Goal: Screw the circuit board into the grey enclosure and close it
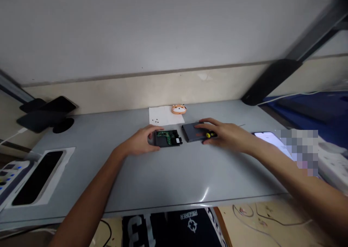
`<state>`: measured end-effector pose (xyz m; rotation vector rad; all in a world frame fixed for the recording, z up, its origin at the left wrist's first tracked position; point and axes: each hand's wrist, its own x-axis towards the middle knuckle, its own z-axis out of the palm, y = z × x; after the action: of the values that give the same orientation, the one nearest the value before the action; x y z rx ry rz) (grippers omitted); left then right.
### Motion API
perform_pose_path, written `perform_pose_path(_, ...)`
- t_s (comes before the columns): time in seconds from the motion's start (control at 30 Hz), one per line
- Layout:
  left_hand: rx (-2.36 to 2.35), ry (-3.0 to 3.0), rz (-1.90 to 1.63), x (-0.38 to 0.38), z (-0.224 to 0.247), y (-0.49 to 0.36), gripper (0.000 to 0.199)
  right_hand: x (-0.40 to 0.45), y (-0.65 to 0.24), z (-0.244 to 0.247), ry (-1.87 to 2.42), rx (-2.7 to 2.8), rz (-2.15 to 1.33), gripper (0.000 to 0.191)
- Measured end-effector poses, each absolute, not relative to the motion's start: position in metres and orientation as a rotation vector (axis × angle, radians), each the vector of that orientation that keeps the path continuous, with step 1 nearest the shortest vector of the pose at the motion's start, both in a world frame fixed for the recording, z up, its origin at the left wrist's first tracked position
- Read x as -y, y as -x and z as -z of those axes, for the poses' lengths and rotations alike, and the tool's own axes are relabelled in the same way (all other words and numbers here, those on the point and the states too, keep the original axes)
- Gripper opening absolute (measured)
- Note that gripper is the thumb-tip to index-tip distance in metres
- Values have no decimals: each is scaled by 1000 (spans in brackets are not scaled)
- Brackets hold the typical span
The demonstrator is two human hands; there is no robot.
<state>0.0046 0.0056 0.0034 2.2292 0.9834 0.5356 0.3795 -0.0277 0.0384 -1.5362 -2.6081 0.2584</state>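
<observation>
My left hand (141,141) grips the left end of an opened dark device (164,141), thumb at its near edge and fingers at its far edge. A green circuit board (171,135) shows inside, with black parts along the right side. My right hand (224,135) is closed around a flat grey casing (191,131) just right of the device, a narrow gap between them. A yellow and black screwdriver handle (208,135) lies within the right hand, over the casing; a thin shaft seems to stick out behind the hand.
Behind, several tiny dark screws (155,120) and an orange animal-faced case (178,109) rest on white paper (160,112). A phone (38,178) and a stand (63,125) are at left. A lit phone (272,140) and a power strip (333,160) are at right.
</observation>
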Motion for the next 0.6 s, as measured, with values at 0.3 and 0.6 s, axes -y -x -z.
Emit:
perform_pose_path(0.3,-1015,-2246,-639,-4,11,-17,73,11,-366,-69,1505,2515,-720,50)
perform_pose_path(0.6,-1168,-2231,-651,-7,16,-20,70,32,-344,-41,1461,2606,-244,54)
